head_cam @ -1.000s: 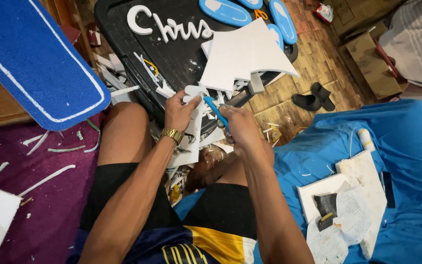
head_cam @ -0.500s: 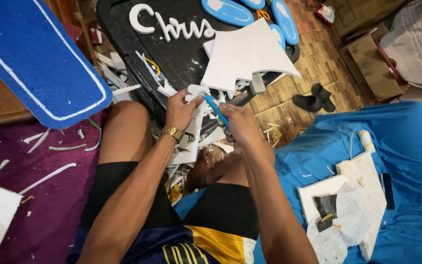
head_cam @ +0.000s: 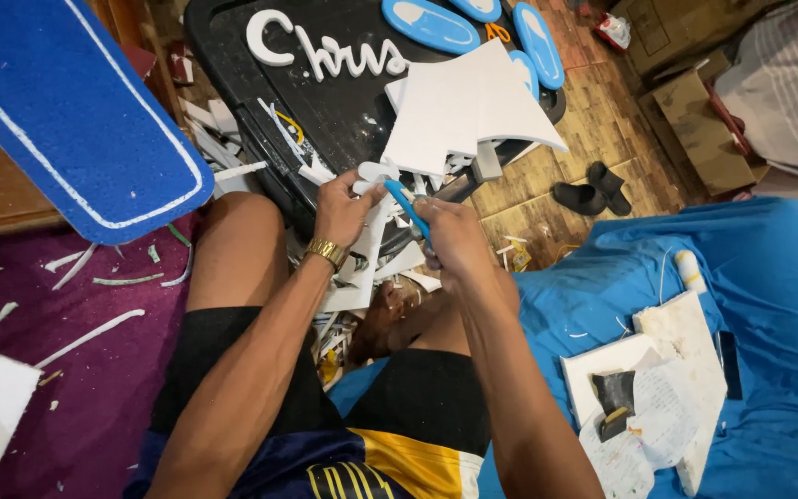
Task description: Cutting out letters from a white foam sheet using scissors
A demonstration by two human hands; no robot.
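My left hand (head_cam: pixel 344 208), with a gold watch on the wrist, grips a small white foam cut-out piece (head_cam: pixel 376 172). My right hand (head_cam: pixel 450 236) holds a blue-handled cutter (head_cam: pixel 408 208) whose tip meets that piece. Both hands are above my knees, in front of a black board (head_cam: pixel 325 102) that carries white foam lettering. Large white foam sheets (head_cam: pixel 464 106) lie on the board just beyond my hands.
A big blue foam shape with a white outline (head_cam: pixel 66 120) hangs at upper left. Blue oval cut-outs (head_cam: pixel 431 23) lie at the board's far edge. White foam scraps litter the purple cloth (head_cam: pixel 66 305). A blue sheet (head_cam: pixel 741 305) at right bears papers and a notebook (head_cam: pixel 667 388). Sandals (head_cam: pixel 593 189) sit on the brick floor.
None of note: both hands stay on the small foam piece with only slight shifts of the cutter.
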